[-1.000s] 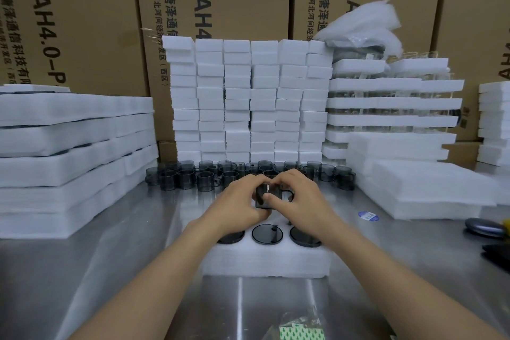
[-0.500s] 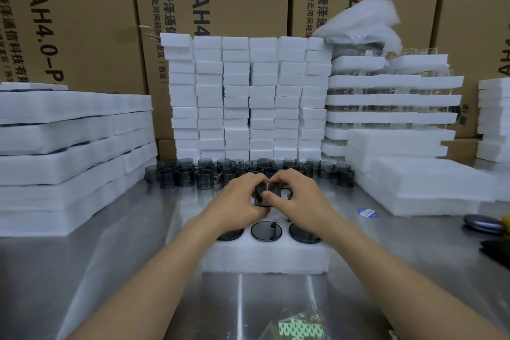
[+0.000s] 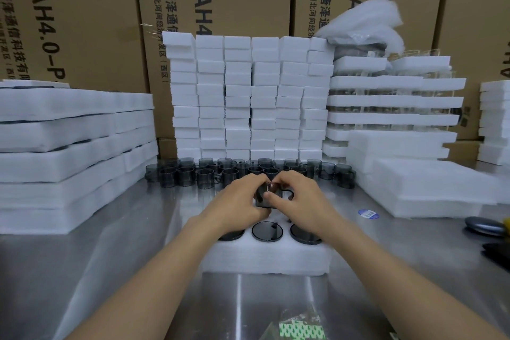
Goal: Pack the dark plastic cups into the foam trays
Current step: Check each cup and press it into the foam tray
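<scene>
A white foam tray [image 3: 266,258] lies on the steel table in front of me. Its near row holds three dark cups, and the middle one [image 3: 267,230] shows fully. My left hand [image 3: 237,201] and my right hand [image 3: 296,197] meet over the tray's far part. Both grip one dark plastic cup [image 3: 263,199] between their fingers, just above the foam. A cluster of loose dark cups [image 3: 204,174] stands behind the tray, along the foot of the foam stacks.
Stacks of foam sheets [image 3: 69,146] rise at the left, foam blocks [image 3: 248,96] at the back, packed trays [image 3: 394,107] and flat foam [image 3: 430,188] at the right. Cardboard boxes [image 3: 82,8] form the back wall. A dark object [image 3: 483,225] lies far right, a green-white packet [image 3: 299,328] near me.
Both hands stay closed on the same cup over the tray, with only small finger shifts. The view has dipped slightly.
</scene>
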